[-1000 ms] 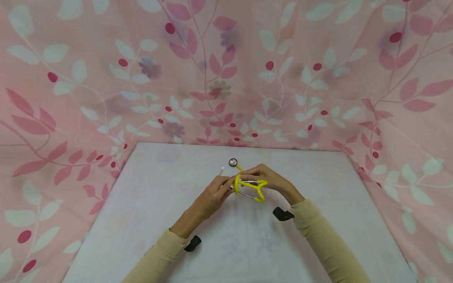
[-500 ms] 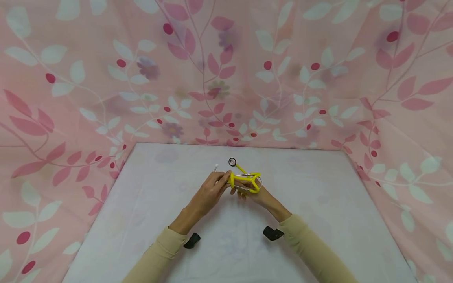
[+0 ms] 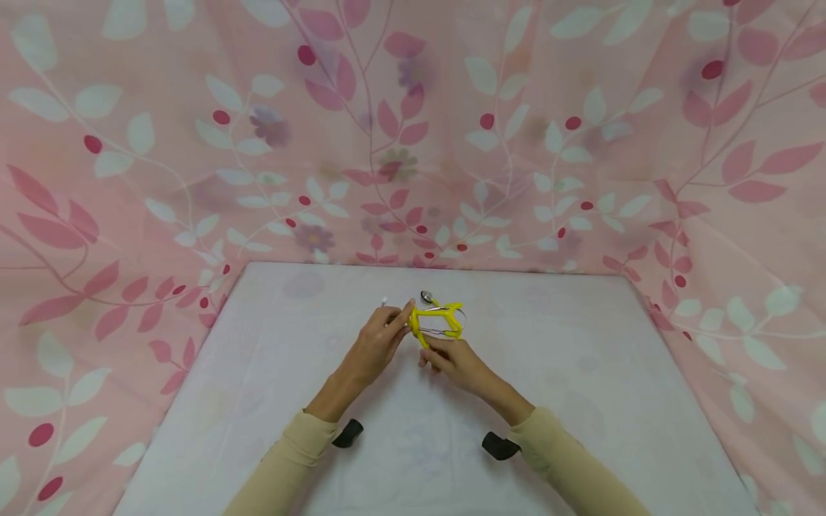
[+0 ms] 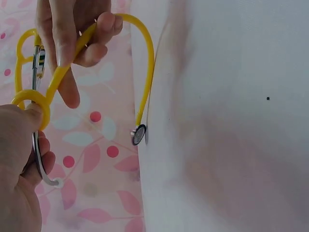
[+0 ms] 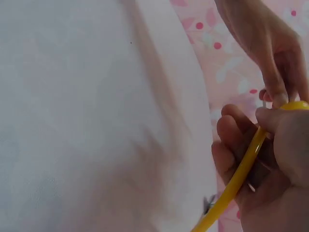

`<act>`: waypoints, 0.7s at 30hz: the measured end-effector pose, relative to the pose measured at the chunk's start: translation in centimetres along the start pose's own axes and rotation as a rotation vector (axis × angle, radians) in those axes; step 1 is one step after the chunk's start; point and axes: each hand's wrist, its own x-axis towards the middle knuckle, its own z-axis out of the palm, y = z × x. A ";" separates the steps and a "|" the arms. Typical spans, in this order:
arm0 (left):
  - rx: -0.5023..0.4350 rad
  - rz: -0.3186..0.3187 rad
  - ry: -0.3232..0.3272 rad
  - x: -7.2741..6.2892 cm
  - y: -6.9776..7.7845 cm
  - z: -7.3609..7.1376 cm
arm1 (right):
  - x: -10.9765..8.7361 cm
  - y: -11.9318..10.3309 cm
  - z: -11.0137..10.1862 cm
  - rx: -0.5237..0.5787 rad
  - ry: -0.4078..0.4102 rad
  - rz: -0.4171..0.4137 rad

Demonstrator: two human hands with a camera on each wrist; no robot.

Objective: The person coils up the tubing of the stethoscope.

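A yellow stethoscope [image 3: 435, 312] is held up between both hands over the table. My left hand [image 3: 376, 345] pinches its metal ear tubes where a loop of yellow tubing [image 4: 46, 116] wraps round them. One white ear tip [image 4: 58, 182] sticks out past the left fingers. My right hand [image 3: 463, 364] grips the yellow tube [image 5: 236, 179] just below that loop, with the tube running across the palm. From there the tube curves to the round chest piece [image 4: 139, 135], which hangs on the far side, close to the table surface.
A white-covered table [image 3: 271, 301] lies beneath the hands. Pink leaf-patterned cloth [image 3: 413, 143] surrounds it at the back and sides. Black wrist devices, one by the left cuff [image 3: 348, 433] and one by the right cuff [image 3: 500, 446], sit under the forearms.
The right hand has come from behind the stethoscope round to its near side, and now holds the tube near the loop. The left hand has shifted slightly left and away. The chest piece has tilted.
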 end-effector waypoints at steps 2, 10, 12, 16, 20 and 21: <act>-0.003 -0.001 0.003 0.0 -0.1 0.1 | -0.4 -0.6 -0.1 -0.068 0.007 0.004; 0.019 -0.057 0.017 -0.2 -1.3 0.5 | -2.3 -3.6 -1.4 -0.385 0.042 -0.064; 0.022 -0.067 0.015 -0.2 -1.6 0.6 | -2.5 -4.4 -1.9 -0.474 0.066 -0.112; 0.032 -0.053 -0.011 -0.3 -1.7 0.9 | -2.5 -5.5 -2.6 -0.658 0.122 -0.184; 0.047 -0.037 -0.042 -0.2 -1.3 1.1 | -2.1 -6.2 -3.2 -0.773 0.163 -0.221; 0.052 -0.035 -0.048 -0.2 -1.1 1.1 | -1.9 -6.3 -3.4 -0.783 0.170 -0.226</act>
